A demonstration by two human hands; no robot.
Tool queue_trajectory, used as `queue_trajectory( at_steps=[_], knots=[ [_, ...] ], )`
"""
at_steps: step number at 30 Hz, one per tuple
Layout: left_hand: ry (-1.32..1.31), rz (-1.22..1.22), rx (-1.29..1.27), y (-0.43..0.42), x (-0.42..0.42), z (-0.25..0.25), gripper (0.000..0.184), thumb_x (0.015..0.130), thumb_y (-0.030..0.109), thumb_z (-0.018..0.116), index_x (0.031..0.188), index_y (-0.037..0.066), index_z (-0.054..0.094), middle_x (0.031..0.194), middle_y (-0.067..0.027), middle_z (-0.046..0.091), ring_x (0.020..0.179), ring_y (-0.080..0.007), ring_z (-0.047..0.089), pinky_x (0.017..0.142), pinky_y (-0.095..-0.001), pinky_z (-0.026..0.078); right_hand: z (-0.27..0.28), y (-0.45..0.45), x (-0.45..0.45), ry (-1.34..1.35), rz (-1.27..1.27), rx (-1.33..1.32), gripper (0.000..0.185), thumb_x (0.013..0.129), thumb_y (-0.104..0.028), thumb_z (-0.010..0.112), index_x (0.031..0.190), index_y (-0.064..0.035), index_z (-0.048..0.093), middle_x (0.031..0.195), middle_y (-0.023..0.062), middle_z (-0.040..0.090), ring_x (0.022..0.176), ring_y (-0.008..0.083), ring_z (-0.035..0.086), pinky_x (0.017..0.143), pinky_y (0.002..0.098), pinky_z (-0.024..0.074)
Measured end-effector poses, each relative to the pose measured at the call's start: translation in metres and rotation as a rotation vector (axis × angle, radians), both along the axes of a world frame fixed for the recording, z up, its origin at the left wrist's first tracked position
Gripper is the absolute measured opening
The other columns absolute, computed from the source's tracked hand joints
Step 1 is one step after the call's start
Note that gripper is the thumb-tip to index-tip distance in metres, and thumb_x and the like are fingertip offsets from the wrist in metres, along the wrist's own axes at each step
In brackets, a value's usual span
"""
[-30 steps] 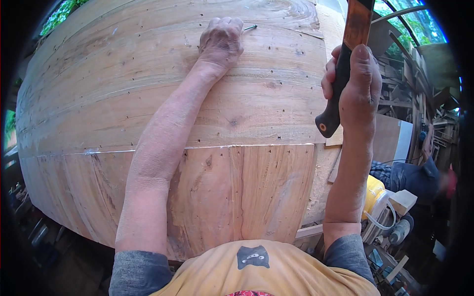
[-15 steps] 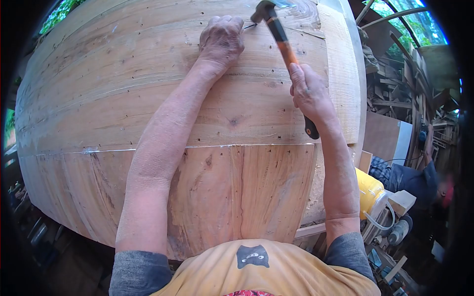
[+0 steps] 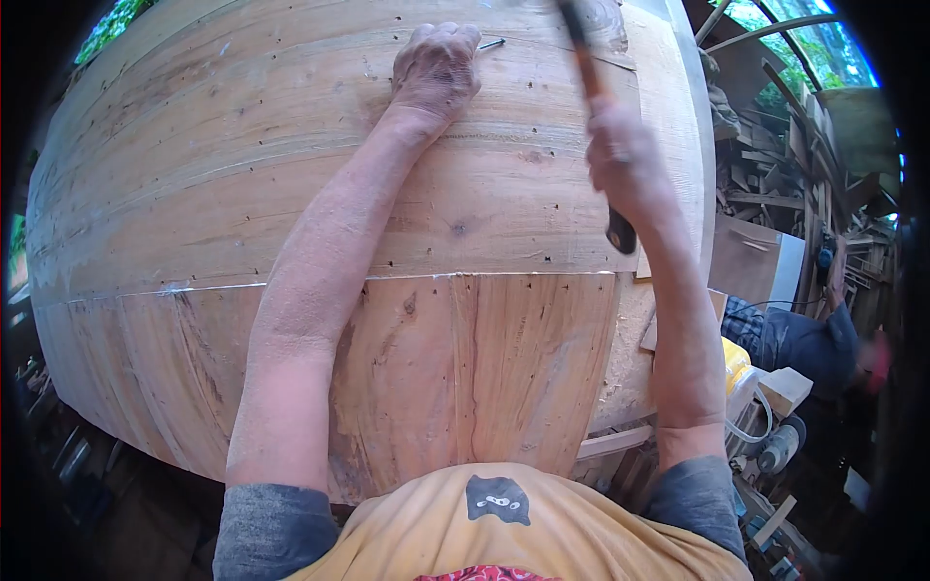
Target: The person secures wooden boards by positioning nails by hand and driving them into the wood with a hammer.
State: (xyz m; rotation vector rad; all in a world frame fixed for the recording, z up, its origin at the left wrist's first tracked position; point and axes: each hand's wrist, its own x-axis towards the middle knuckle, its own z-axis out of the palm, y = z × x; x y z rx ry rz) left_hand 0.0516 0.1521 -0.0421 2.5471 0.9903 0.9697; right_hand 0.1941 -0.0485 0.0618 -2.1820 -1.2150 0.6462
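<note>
My left hand (image 3: pixel 438 66) is closed in a fist against the planked wooden surface (image 3: pixel 455 213). From the thumb side of that fist sticks out the end of a thin metal rod (image 3: pixel 492 45), like a nail or punch; its other end is hidden in my fingers. My right hand (image 3: pixel 625 155) is wrapped round the handle of a hammer (image 3: pixel 584 53), blurred by motion. The hammer's black and orange handle slants up to the top edge, and its head is out of view. Hammer and rod are apart. Small dark holes dot the planks.
A yellow container (image 3: pixel 738 373) with a pale handle stands at the right, close to a power tool (image 3: pixel 782 445). Farther right a person in dark clothes (image 3: pixel 809 349) bends low. Scrap wood (image 3: pixel 775 184) is piled behind, and the planked surface ends at a pale edge.
My right hand and the hammer have swung up and to the right, away from the rod, taking the hammer head out of view. My left hand has stayed nearly in place.
</note>
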Motion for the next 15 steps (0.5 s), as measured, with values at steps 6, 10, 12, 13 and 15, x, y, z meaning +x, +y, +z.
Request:
queue_trajectory(
  at_steps=[6, 10, 12, 13, 15],
  knots=[
    [-0.008, -0.003, -0.024, 0.002, 0.001, 0.001, 0.007, 0.095, 0.014, 0.065, 0.091, 0.009, 0.066, 0.089, -0.0079, 0.068, 0.09, -0.0293, 0.065, 0.082, -0.0441, 0.054, 0.036, -0.004, -0.013, 0.218, -0.094, 0.011, 0.054, 0.111, -0.053, 0.039, 0.094, -0.0036, 0.055, 0.071, 0.0026, 0.056, 0.053, 0.0104, 0.055, 0.049, 0.0289, 0.047],
    [0.057, -0.032, -0.115, -0.002, -0.002, 0.004, 0.004, 0.093, 0.011, 0.065, 0.089, 0.009, 0.066, 0.088, -0.0079, 0.068, 0.088, -0.0287, 0.065, 0.081, -0.0425, 0.054, 0.077, 0.0, -0.017, 0.203, -0.057, 0.358, 0.052, 0.11, -0.052, 0.043, 0.098, -0.0042, 0.057, 0.068, 0.0014, 0.056, 0.053, 0.0078, 0.053, 0.046, 0.0242, 0.0424],
    [0.09, -0.087, -0.038, 0.0, 0.001, 0.006, 0.003, 0.092, 0.011, 0.065, 0.089, 0.01, 0.066, 0.088, -0.0082, 0.068, 0.087, -0.0286, 0.064, 0.081, -0.0417, 0.054, 0.089, -0.001, -0.024, 0.266, -0.052, 0.411, 0.051, 0.11, -0.052, 0.043, 0.098, -0.0045, 0.057, 0.067, 0.0011, 0.056, 0.052, 0.0074, 0.053, 0.046, 0.0235, 0.0414],
    [0.072, -0.131, 0.069, -0.002, 0.004, 0.001, 0.003, 0.092, 0.01, 0.064, 0.09, 0.01, 0.066, 0.088, -0.0084, 0.068, 0.088, -0.0285, 0.064, 0.081, -0.0414, 0.054, 0.092, -0.003, -0.027, 0.299, -0.047, 0.433, 0.051, 0.11, -0.052, 0.043, 0.098, -0.0046, 0.057, 0.067, 0.0009, 0.056, 0.052, 0.0072, 0.052, 0.046, 0.0231, 0.0409],
    [0.039, -0.126, 0.14, -0.002, 0.001, -0.003, 0.003, 0.092, 0.011, 0.064, 0.091, 0.01, 0.067, 0.088, -0.0087, 0.068, 0.089, -0.0286, 0.064, 0.082, -0.0413, 0.054, 0.081, -0.007, -0.03, 0.313, -0.036, 0.411, 0.05, 0.111, -0.051, 0.042, 0.098, -0.0046, 0.057, 0.066, 0.0006, 0.055, 0.051, 0.007, 0.052, 0.047, 0.0234, 0.0411]
  ],
)
